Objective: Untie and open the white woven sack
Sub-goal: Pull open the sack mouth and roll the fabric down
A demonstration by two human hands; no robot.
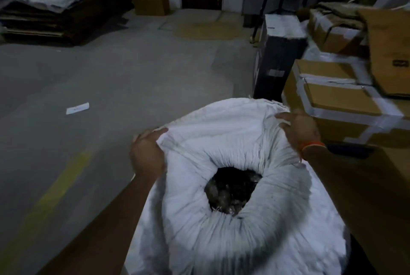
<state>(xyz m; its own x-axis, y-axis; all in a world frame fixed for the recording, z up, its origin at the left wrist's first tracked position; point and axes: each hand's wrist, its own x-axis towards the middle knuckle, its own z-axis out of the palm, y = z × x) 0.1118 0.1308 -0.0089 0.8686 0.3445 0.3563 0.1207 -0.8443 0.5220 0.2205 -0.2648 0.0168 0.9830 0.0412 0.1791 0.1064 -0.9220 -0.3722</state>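
White woven sack [233,219] stands on concrete floor [122,70] right below the cam, mouth open w/ pleated, gathered rim round a dark hole; contents dark, blurred; left hand [147,152] grips rim fabric at left; right hand [299,129] clutches it at right, orange band on wrist; taped cardboard boxes [339,101] & black box [275,57] just beside, right; paper slip [77,108] on floor.

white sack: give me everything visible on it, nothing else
The white woven sack stands upright on the concrete floor beside taped cardboard boxes. Its fabric looks woven and heavily creased, gathered in pleats round a partly open mouth; no tie is visible. Something dark and slightly shiny shows through the opening, too dim to identify. The left hand grips the rim's left edge, and the right hand grips its right edge.
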